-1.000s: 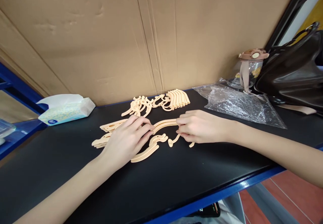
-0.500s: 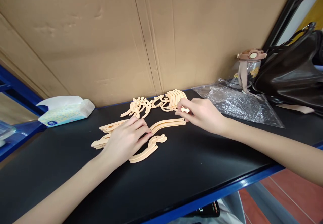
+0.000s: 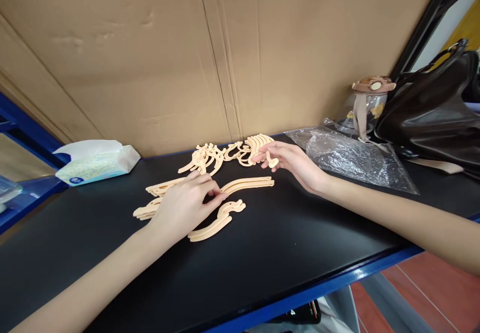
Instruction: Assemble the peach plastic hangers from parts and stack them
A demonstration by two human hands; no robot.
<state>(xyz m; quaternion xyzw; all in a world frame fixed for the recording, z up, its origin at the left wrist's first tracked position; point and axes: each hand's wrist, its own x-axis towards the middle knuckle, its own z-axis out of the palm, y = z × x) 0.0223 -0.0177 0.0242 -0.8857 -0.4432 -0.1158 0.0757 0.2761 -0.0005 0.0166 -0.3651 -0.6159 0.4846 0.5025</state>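
Observation:
Pale wooden pieces lie in groups on the black table [image 3: 277, 243]. My left hand [image 3: 189, 198] is over the left groups, its thumb and fingertips pressed together at the left end of a pair of long curved strips [image 3: 251, 183]; whether it grips them is hidden. My right hand [image 3: 290, 162] holds a small wooden piece [image 3: 272, 161] beside a stack of curved rib-like pieces [image 3: 260, 143]. Smaller shaped pieces [image 3: 204, 157] lie behind my left hand. Nearer the front are curved pieces [image 3: 212, 230], and others [image 3: 148, 208] stick out left of the hand.
A tissue pack [image 3: 99, 163] sits at the left. To the right are a crumpled clear plastic bag [image 3: 337, 153], a bottle with a strap [image 3: 371, 103] and a dark bag [image 3: 435, 113]. Cardboard [image 3: 150, 63] stands behind the table; a phone [image 3: 300, 314] shows below its front edge.
My right hand has turned and its fingers have spread somewhat, with the small piece now tilted among them. My left hand has barely moved.

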